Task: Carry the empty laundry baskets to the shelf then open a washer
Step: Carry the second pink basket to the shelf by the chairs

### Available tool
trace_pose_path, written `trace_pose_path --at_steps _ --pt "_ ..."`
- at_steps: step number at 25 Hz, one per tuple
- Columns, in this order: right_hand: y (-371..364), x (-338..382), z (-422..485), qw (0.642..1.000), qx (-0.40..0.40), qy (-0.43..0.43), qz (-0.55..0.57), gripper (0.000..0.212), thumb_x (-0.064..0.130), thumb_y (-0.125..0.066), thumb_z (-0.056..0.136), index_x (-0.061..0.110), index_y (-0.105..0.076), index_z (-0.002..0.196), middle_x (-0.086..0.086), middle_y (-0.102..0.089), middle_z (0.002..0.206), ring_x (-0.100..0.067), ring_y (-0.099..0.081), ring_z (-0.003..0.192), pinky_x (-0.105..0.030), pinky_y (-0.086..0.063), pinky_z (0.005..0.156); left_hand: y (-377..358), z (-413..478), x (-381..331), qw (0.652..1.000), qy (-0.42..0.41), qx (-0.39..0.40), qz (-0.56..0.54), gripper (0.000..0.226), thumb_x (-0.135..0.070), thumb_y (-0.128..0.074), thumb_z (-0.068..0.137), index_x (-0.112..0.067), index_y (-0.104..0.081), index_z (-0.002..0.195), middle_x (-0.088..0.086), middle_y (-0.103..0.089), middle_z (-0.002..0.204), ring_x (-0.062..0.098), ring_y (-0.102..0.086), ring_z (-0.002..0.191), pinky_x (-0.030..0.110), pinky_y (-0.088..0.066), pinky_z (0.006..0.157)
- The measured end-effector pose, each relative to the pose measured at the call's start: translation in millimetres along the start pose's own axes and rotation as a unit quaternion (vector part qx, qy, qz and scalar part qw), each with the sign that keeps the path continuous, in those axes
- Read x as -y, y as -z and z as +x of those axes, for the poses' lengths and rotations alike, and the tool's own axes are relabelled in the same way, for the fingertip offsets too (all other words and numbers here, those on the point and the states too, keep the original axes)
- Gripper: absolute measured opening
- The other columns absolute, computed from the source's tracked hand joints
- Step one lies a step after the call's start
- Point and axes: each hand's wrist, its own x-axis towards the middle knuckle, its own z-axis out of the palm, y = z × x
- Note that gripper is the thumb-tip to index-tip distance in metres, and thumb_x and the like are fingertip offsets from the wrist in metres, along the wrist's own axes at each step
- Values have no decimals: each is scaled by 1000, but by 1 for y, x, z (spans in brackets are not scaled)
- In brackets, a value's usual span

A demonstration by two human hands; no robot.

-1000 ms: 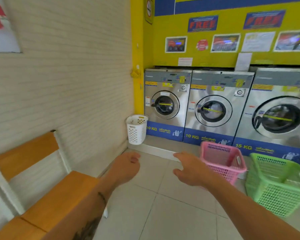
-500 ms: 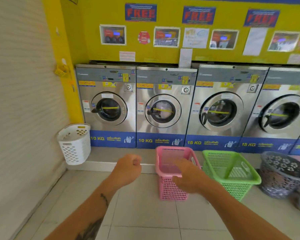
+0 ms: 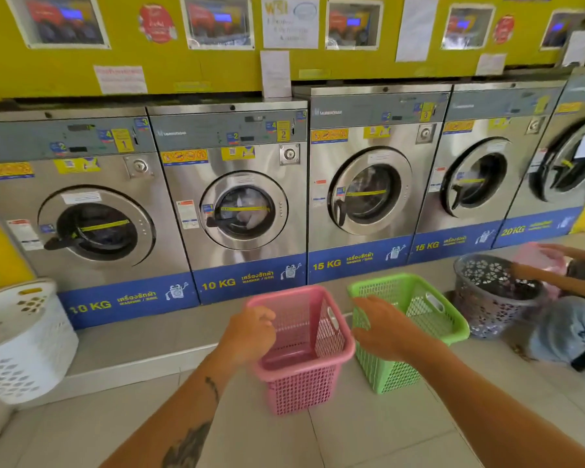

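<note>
At the pink basket, left hand hides its rim.

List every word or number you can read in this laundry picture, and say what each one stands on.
"10 KG": blue base of the first washer.
"10 KG": blue base of the second washer.
"15 KG": blue base of the third washer.
"15 KG": blue base of the fourth washer.
"20 KG": blue base of the fifth washer.
"1", "2", "3": yellow tags on the first three panels.
Wall notices and door stickers: too blurred.

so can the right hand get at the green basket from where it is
Probably yes: the right hand hovers at the green basket near rim, open, nothing between them; the pink basket stands beside it, clear.
</note>
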Motion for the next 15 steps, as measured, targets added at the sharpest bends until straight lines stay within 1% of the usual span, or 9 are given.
trace_pose_path --at_steps 1,3,6,9,12,15 --pt "1 -14 24 1000 4 -3 7 49 19 -58 86 12 -50 134 -10 -53 133 -28 -50 123 -38 -41 101 -8 24 -2 1000 6 -3 1 27 -16 -39 88 -14 -65 90 9 -68 103 23 -62 91 28 -45 75" --pt "3 -39 76 1000 26 -6 15 51 18 -57 84 13 -50 134 -9 -53 132 -28 -51 123 -35 -41 99 -21 72 -3 1000 26 -6 -2 33 -14 -40 84 -17 -68 101 4 -68 108 17 -58 90 26 -43 79" --pt "4 -66 147 998 59 -5 6 55 18 -55 83 14 -48 137 -10 -52 131 -29 -51 123 -38 -42 101 -36 126 2 998 58 -14 -23 39 -15 -45 82 -21 -66 115 0 -67 120 17 -60 101 22 -41 87" --pt "-7 -87 214 996 88 -9 -15 60 18 -57 84 13 -42 142 -12 -50 131 -32 -50 122 -39 -42 103 -55 172 17 994 91 -34 -50 48 -27 -55 81 -23 -57 129 -3 -59 130 15 -57 114 23 -40 92" --pt "-32 -103 279 993 114 -16 -29 69 21 -59 83 12 -34 147 -12 -45 134 -34 -47 126 -42 -40 106 -75 225 49 994 101 -33 -39 62 -42 -55 77 -25 -48 136 -3 -50 138 17 -52 122 31 -39 101" --pt "-69 -120 341 990 131 -47 -37 72 18 -59 83 13 -32 149 -14 -37 148 -35 -42 133 -46 -39 110 -97 285 90 995 102 -21 7 63 -46 -51 75 -31 -41 136 -4 -45 140 20 -49 122 35 -41 98"
